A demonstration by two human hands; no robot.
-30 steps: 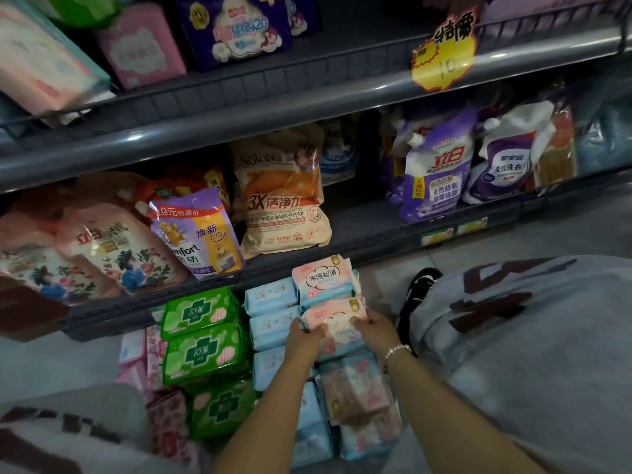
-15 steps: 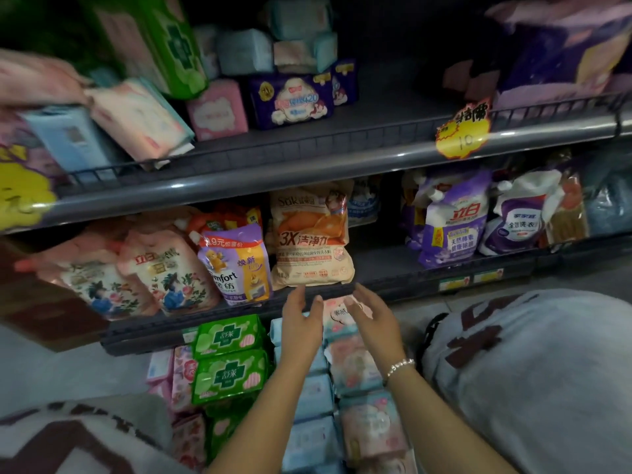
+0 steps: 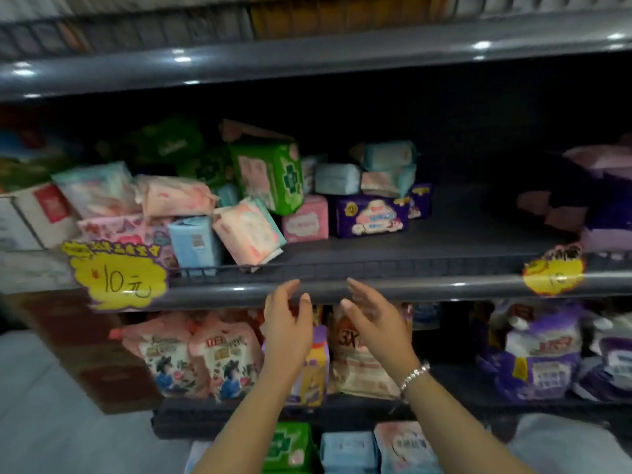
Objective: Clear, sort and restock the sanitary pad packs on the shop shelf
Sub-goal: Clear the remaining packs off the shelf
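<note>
Head view: both hands are up in front of the middle shelf (image 3: 376,265), palms facing each other, nothing between them.
Left hand (image 3: 287,323): released, fingers loosely spread and slightly bent, fingertips just below the shelf's front edge, holding nothing.
Right hand (image 3: 374,318): released too, fingers stretched toward the shelf edge, empty; a bead bracelet (image 3: 413,374) sits on the wrist.
Pad packs on the shelf: a jumbled heap on the left half. A green pack (image 3: 270,176) stands tilted at the back, a pink pack (image 3: 306,220) sits beside a purple pack (image 3: 372,215), and pale blue packs (image 3: 337,178) are stacked behind them.
Front of the heap: a light blue pack (image 3: 191,242) stands upright against the wire rail, with a pink-and-white pack (image 3: 248,232) leaning beside it.
Right half of the shelf: bare dark board, with blurred purple and pink bags at the far right.
Price tags: a yellow tag (image 3: 119,278) reading 10 hangs on the rail at left, another yellow tag (image 3: 552,271) at right, blurred.
Shelf below: detergent pouches (image 3: 205,357) behind the wrists.
Bottom edge: more packs, green (image 3: 290,446), blue (image 3: 347,449) and pink (image 3: 405,446), lie low between the forearms.
</note>
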